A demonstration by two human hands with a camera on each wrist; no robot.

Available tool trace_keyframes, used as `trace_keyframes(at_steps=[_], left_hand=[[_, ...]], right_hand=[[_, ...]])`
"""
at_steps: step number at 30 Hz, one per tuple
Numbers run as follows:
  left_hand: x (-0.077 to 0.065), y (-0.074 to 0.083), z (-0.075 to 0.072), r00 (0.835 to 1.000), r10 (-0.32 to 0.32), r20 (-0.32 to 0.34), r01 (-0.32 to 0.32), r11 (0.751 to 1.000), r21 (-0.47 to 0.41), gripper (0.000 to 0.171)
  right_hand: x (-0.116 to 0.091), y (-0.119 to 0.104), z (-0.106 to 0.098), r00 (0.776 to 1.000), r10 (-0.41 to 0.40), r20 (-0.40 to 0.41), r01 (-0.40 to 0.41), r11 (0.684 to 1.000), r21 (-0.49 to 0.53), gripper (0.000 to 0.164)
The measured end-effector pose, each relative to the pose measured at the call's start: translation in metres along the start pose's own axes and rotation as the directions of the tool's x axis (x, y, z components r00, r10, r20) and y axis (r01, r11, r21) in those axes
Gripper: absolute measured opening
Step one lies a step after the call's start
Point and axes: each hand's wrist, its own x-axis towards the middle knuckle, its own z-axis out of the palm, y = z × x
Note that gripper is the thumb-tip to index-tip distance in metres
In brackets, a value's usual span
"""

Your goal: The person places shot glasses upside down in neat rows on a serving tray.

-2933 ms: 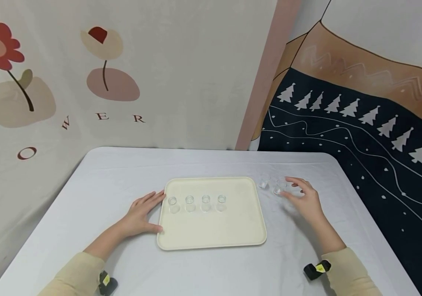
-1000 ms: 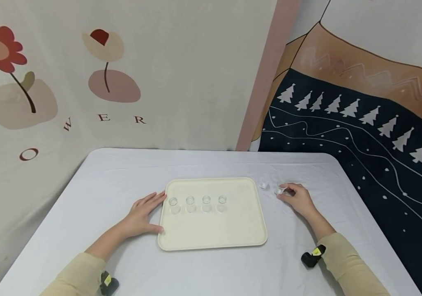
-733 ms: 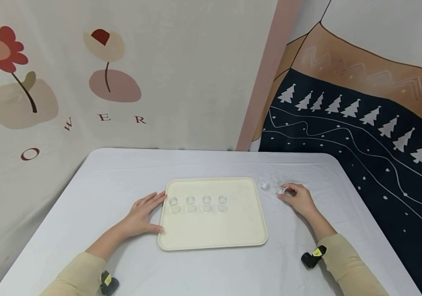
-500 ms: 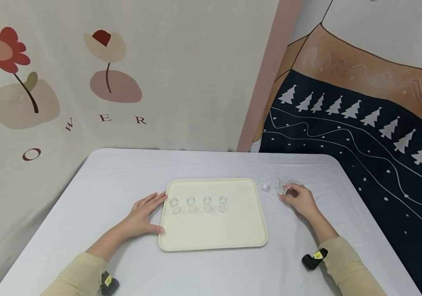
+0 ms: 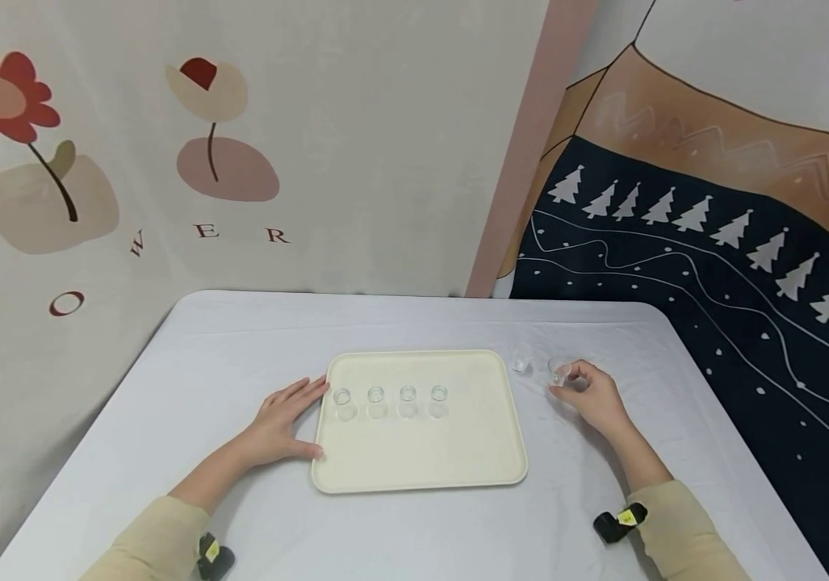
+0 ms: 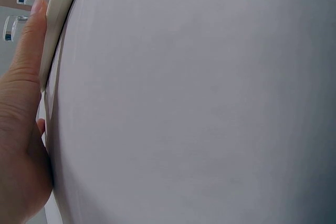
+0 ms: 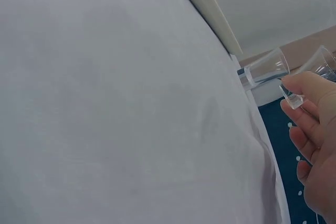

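Observation:
My left hand [image 5: 276,428] lies along the left edge of a cream tray [image 5: 414,460], fingers spread, the thumb [image 6: 32,40] on its rim. On the tray stands a row of several small clear shot glasses [image 5: 376,403], narrow thick ends up. To the right of the tray, my right hand [image 5: 594,397] pinches another shot glass [image 5: 557,368] between thumb and fingers. In the right wrist view this held glass [image 7: 320,62] has its wide mouth up and its thick base off the cloth. A further shot glass [image 7: 268,69] stands upright beside it, between it and the tray.
A white cloth [image 5: 254,516] covers the table, lightly creased at the right. Printed hangings stand behind: a pale one with flowers [image 5: 199,165] and a dark one with white trees [image 5: 693,214]. A black wrist camera [image 5: 619,523] sits at the right sleeve.
My right hand was spread around the glass at first; then its fingers came together on it and raised it slightly off the table. The left hand and the tray stay in place.

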Motion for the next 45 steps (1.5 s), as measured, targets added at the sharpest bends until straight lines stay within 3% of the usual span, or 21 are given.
trace_keyframes(at_steps=[16,25,30,35,42,45], left_hand=[[0.0,0.0,0.0,1.0,0.001,-0.006,-0.001,1.0,0.005,0.11],[-0.001,0.001,0.0,1.0,0.002,-0.003,-0.002,1.0,0.004,0.11],[-0.001,0.001,0.0,1.0,0.008,-0.012,-0.008,1.0,0.004,0.109],[-0.001,0.001,0.001,1.0,0.013,-0.018,-0.012,1.0,0.009,0.109],[-0.001,0.0,0.001,1.0,0.023,-0.021,-0.023,1.0,0.009,0.108],[-0.001,0.001,0.0,1.0,0.016,-0.017,-0.015,1.0,0.004,0.109]], right_hand=[[-0.017,-0.021,-0.001,0.989,-0.149,0.009,0.148,0.987,0.069,0.03],[-0.02,-0.038,0.005,0.94,-0.336,-0.05,0.339,0.938,0.068,0.028],[-0.021,-0.05,0.013,0.916,-0.397,-0.059,0.401,0.912,0.088,0.03],[-0.022,-0.067,0.023,0.907,-0.417,-0.049,0.42,0.9,0.116,0.032],[-0.021,-0.075,0.04,0.924,-0.381,0.006,0.375,0.912,0.166,0.032],[-0.018,-0.075,0.047,0.921,-0.387,0.037,0.375,0.909,0.185,0.032]])
